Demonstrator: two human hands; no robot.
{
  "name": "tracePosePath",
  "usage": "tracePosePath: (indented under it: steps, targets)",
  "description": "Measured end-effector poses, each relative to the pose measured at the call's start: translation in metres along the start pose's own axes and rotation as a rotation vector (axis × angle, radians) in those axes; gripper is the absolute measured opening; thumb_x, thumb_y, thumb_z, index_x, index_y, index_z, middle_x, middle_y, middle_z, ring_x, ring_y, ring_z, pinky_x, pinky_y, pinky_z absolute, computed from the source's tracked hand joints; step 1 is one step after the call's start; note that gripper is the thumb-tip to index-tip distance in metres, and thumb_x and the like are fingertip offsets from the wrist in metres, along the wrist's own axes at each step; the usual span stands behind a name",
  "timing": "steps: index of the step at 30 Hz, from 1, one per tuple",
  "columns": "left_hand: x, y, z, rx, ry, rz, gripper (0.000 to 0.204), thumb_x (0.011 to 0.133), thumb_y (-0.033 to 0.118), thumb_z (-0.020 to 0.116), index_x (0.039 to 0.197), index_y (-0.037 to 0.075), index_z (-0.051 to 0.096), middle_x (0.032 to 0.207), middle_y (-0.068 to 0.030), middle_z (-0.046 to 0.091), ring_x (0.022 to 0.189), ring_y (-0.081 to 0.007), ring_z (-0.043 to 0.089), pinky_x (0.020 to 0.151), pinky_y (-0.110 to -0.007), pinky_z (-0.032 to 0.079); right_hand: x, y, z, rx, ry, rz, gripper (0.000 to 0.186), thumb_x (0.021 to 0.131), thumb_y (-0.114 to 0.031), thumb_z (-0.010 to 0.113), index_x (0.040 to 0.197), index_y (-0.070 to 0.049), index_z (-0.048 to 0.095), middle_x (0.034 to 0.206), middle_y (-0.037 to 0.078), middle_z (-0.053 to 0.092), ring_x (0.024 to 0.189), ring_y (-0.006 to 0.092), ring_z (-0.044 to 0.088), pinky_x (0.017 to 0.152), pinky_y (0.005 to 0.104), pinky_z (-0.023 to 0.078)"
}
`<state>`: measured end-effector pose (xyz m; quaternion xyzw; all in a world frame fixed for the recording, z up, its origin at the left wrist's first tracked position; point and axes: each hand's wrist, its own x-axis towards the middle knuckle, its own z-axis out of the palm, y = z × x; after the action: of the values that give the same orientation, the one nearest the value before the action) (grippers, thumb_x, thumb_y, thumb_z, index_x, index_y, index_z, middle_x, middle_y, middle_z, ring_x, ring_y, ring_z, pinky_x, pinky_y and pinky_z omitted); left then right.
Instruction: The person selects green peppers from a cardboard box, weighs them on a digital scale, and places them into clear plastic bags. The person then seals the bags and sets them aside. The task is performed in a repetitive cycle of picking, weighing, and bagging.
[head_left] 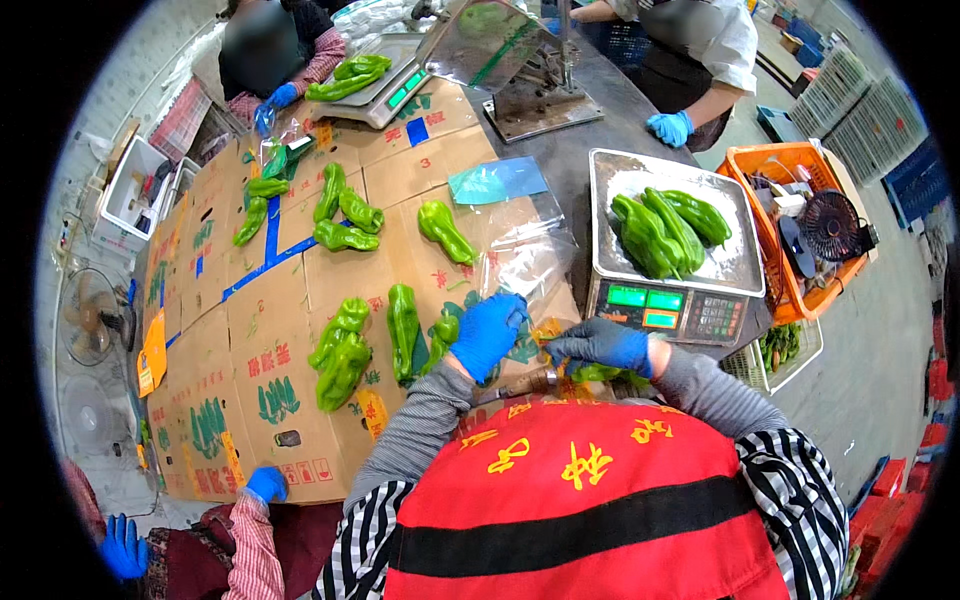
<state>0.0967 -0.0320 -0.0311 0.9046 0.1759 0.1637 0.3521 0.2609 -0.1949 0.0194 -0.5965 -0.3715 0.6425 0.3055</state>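
Note:
My left hand (488, 335), in a blue glove, is closed at the near edge of a clear plastic bag (530, 262); what its fingers hold is hidden. Close by on the right, my gloved right hand (605, 345) pinches orange-marked plastic film (546, 332). A green pepper (600, 372) shows partly beneath that hand. Left of my left hand lie a long pepper (403, 330) and a clump of peppers (342, 355). Another pepper (446, 232) rests farther off, beside the bag. Several peppers (660, 232) lie on the digital scale's metal tray (622, 172).
Flattened cardboard (285, 340) covers the table. Farther back are a second scale (385, 85) with peppers and a metal stand (540, 110). An orange basket (745, 165) holds a small fan (832, 222). Co-workers' gloved hands appear at far left (275, 105), far right (670, 127) and near left (266, 484).

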Motion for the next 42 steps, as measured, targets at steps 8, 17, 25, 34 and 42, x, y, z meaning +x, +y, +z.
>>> tracePosePath:
  steps: [8, 17, 25, 34, 42]
  targets:
    - [-0.01, 0.036, 0.005, 0.103, -0.134, 0.126, 0.036, 0.081, 0.037, 0.066, 0.104, 0.01, 0.063, 0.093, -0.0179, 0.063, 0.083, -0.0368, 0.062, 0.069, -0.043, 0.049, 0.049, 0.025, 0.012, 0.582, 0.157, -0.048, 0.036, 0.093, -0.04, 0.052, 0.103, -0.007, 0.063, 0.094, 0.01, 0.069, 0.075, 0.0163, 0.067, 0.061, 0.0215, 0.049]
    - [-0.014, 0.046, 0.004, 0.016, -0.235, -0.105, 0.056, 0.08, 0.036, 0.07, 0.124, 0.007, 0.052, 0.111, -0.0215, 0.06, 0.1, -0.0366, 0.06, 0.082, -0.04, 0.05, 0.064, 0.051, 0.002, 0.736, 0.215, -0.095, 0.021, 0.094, -0.019, 0.051, 0.095, -0.001, 0.061, 0.085, 0.009, 0.066, 0.067, 0.0157, 0.062, 0.057, 0.0246, 0.049]
    - [0.006, 0.045, 0.002, -0.275, -0.228, -0.235, 0.036, 0.082, 0.029, 0.066, 0.106, 0.004, 0.063, 0.089, -0.0123, 0.068, 0.076, -0.0239, 0.065, 0.066, -0.034, 0.051, 0.055, 0.017, 0.014, 0.413, 0.517, -0.32, 0.029, 0.082, -0.026, 0.071, 0.084, 0.003, 0.069, 0.074, 0.007, 0.066, 0.064, 0.0104, 0.059, 0.058, 0.025, 0.048]
    - [0.015, -0.008, -0.034, -0.334, 0.033, -0.286, 0.02, 0.091, 0.013, 0.05, 0.096, 0.0, 0.065, 0.08, -0.0067, 0.064, 0.069, -0.014, 0.057, 0.065, -0.027, 0.047, 0.045, -0.001, 0.012, 0.174, 0.447, -0.422, 0.029, 0.086, -0.024, 0.068, 0.074, 0.001, 0.068, 0.066, 0.007, 0.065, 0.062, 0.0115, 0.058, 0.061, 0.0273, 0.047]
    - [0.02, 0.047, -0.048, 0.206, 0.36, 0.244, 0.037, 0.086, 0.011, 0.054, 0.122, 0.002, 0.055, 0.076, -0.0116, 0.063, 0.063, -0.0251, 0.061, 0.056, -0.033, 0.048, 0.04, 0.015, 0.012, 0.39, 0.342, -0.337, 0.031, 0.093, -0.028, 0.055, 0.088, 0.001, 0.066, 0.078, 0.006, 0.066, 0.067, 0.0125, 0.06, 0.062, 0.028, 0.048]
